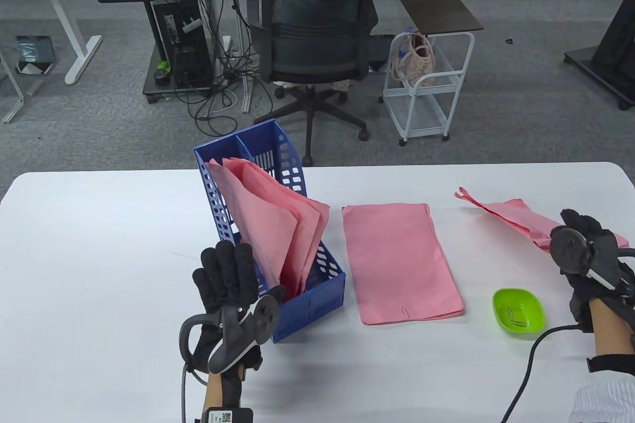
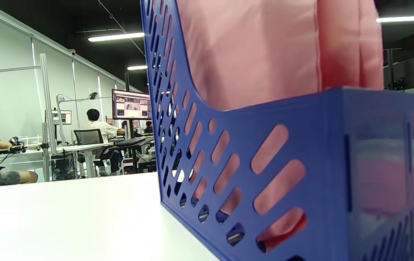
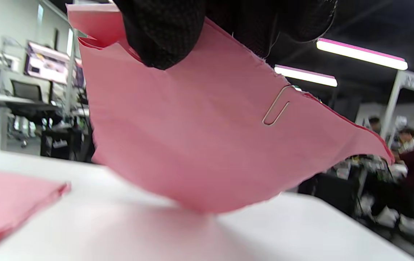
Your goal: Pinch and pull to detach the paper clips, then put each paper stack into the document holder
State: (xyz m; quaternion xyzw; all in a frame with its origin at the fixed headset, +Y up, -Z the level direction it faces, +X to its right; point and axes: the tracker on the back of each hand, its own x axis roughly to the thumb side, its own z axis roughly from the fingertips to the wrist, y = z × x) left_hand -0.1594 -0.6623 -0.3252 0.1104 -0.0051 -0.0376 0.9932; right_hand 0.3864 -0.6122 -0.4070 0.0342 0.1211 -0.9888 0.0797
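Observation:
A blue document holder stands left of centre with several pink paper stacks leaning inside; its slotted wall fills the left wrist view. My left hand rests open beside the holder's near left corner, fingers straight. A pink stack lies flat at the centre with a paper clip on its near edge. My right hand grips another pink stack at the far right, lifted off the table. In the right wrist view that stack hangs from my fingertips, its clip still attached.
A green dish with loose clips sits near my right hand. The white table ends at a far edge, with an office chair and a white cart behind it.

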